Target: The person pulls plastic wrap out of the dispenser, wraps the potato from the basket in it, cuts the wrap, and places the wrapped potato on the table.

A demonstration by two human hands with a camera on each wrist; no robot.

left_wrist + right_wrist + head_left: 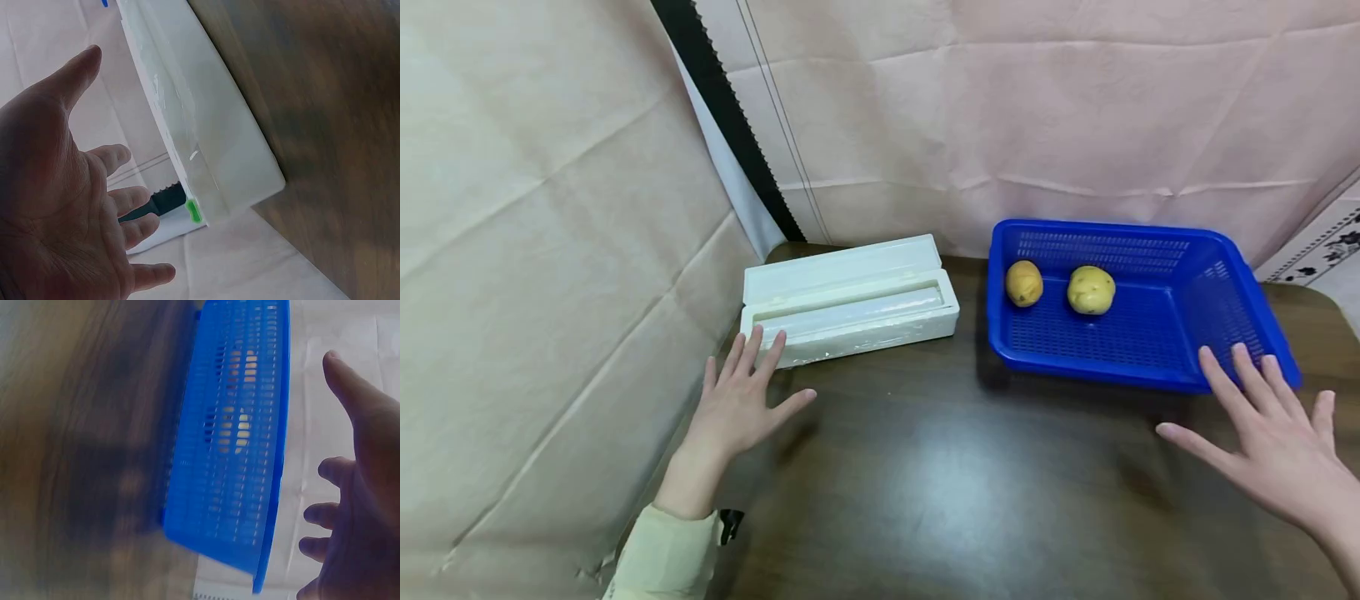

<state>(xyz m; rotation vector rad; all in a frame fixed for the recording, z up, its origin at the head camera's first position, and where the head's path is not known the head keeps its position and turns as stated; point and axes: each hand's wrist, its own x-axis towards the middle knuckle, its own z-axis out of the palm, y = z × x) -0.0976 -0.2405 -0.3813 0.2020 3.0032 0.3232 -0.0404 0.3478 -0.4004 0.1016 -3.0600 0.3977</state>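
Note:
My left hand hovers with spread fingers by the near left end of a long white box. The box's lid is folded back, and a pale, shiny roll lies inside. In the left wrist view a small bright green piece sits at the box's end. Over the near right corner of a blue plastic basket, my right hand is held with fingers apart, gripping nothing. The basket holds an orange-yellow round item and a paler yellow, lumpy, potato-like one.
Box and basket stand side by side toward the back of a dark wooden table. Pale creased cloth hangs behind and along the left. A black toothed strip runs down the back left corner.

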